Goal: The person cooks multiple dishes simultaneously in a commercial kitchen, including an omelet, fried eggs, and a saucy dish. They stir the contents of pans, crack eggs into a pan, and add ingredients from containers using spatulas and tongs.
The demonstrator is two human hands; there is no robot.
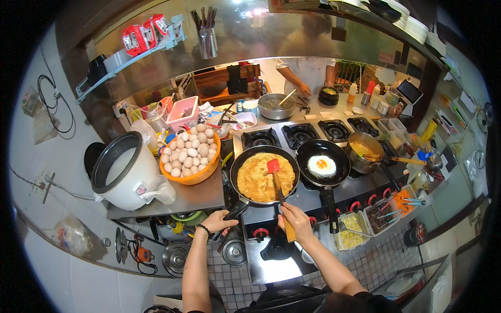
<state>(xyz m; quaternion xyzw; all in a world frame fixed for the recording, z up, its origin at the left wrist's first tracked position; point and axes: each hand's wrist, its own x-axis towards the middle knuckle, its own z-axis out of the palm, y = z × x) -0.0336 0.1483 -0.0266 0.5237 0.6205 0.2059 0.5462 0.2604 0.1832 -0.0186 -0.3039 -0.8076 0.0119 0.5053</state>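
My left hand [216, 223], with a dark bead bracelet at the wrist, grips the black handle of a large frying pan [234, 178]. A golden-brown omelette [250, 178] nearly fills that pan. In my right hand [296, 222] is the wooden handle of a spatula [278, 184]; its red head lies over the upper right part of the omelette. Just right of it, a smaller black frying pan [339, 150] holds a fried egg [321, 166] with its yolk up. Farther right, a metal saucepan [362, 164] contains yellowish food and a wooden-handled utensil.
Left of the stove stand an orange basket of eggs [190, 179] and an open rice cooker [131, 199]. A wide pot [276, 111] sits behind the burners. Ingredient tubs [348, 245] line the front right. Across the counter, a person [303, 80] stands near a black stone bowl [328, 101].
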